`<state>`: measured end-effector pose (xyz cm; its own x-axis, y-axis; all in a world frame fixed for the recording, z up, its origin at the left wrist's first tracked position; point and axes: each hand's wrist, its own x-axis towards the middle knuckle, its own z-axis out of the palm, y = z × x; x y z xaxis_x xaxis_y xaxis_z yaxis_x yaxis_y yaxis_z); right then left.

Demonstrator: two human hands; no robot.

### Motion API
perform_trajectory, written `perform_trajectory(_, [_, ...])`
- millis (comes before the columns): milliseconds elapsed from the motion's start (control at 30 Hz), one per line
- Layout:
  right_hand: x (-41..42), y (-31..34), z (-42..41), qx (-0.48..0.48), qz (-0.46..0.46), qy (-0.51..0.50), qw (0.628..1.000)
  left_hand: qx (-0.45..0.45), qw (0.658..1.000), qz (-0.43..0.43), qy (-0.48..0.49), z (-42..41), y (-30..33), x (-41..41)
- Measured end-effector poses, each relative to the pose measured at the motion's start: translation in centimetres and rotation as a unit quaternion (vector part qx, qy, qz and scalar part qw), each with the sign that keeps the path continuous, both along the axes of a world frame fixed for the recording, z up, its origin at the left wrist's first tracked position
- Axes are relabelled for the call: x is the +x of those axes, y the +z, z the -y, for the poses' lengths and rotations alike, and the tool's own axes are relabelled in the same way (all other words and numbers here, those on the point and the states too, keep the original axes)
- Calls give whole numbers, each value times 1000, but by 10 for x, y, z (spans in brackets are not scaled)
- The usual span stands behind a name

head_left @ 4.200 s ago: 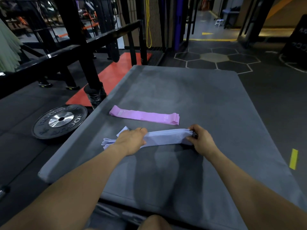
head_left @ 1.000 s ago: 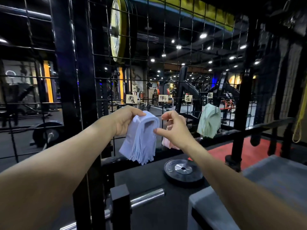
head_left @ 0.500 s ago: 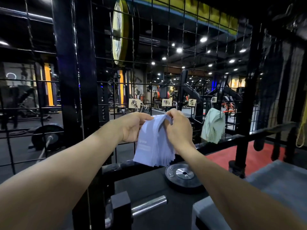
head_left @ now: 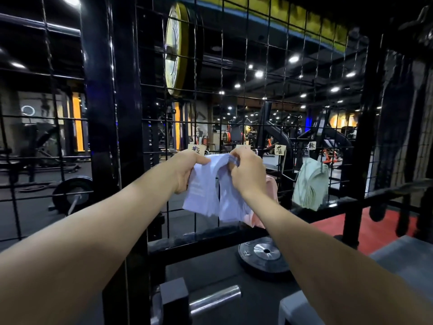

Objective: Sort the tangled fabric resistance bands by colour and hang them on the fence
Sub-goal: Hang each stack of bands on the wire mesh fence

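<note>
A bundle of pale lilac-blue fabric bands point(head_left: 206, 195) hangs folded against the black wire fence point(head_left: 234, 113). My left hand point(head_left: 187, 172) grips its left top edge and my right hand point(head_left: 246, 172) pinches its right top edge, just below small paper labels point(head_left: 196, 149) clipped to the wire. A pink bundle point(head_left: 271, 186) hangs on the fence behind my right wrist, mostly hidden. Farther right a pale green bundle point(head_left: 309, 184) hangs from the fence under its own label.
A thick black upright post point(head_left: 112, 113) stands left of the mesh. A yellow-rimmed weight plate point(head_left: 175, 48) is mounted high behind it. A black plate point(head_left: 264, 254) lies on the floor below, beside a grey mat corner point(head_left: 398, 259) and a chrome bar end point(head_left: 215, 299).
Since a second ago both hands have raised the lilac-blue bundle up to the wire by the labels and spread its top. Earlier it lay on the grey mat next to a purple band.
</note>
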<state>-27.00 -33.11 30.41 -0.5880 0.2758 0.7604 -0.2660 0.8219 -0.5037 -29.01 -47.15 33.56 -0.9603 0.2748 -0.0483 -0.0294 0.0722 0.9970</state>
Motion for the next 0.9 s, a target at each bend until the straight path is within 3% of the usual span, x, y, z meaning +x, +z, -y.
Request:
perform_trajectory(167, [-21, -5, 11, -8, 49, 34, 998, -25, 995, -4, 94, 5, -7, -12])
perform_trajectory(400, [-20, -2, 0, -133, 94, 128, 978, -4, 996, 9, 87, 2, -8, -15])
perform_trajectory(567, [-20, -15, 3, -178, 68, 151, 970, 14, 997, 42, 67, 5, -14, -15])
perform_trajectory(900, [-5, -11, 7, -78, 15, 86, 993, 58, 995, 63, 56, 4, -8, -6])
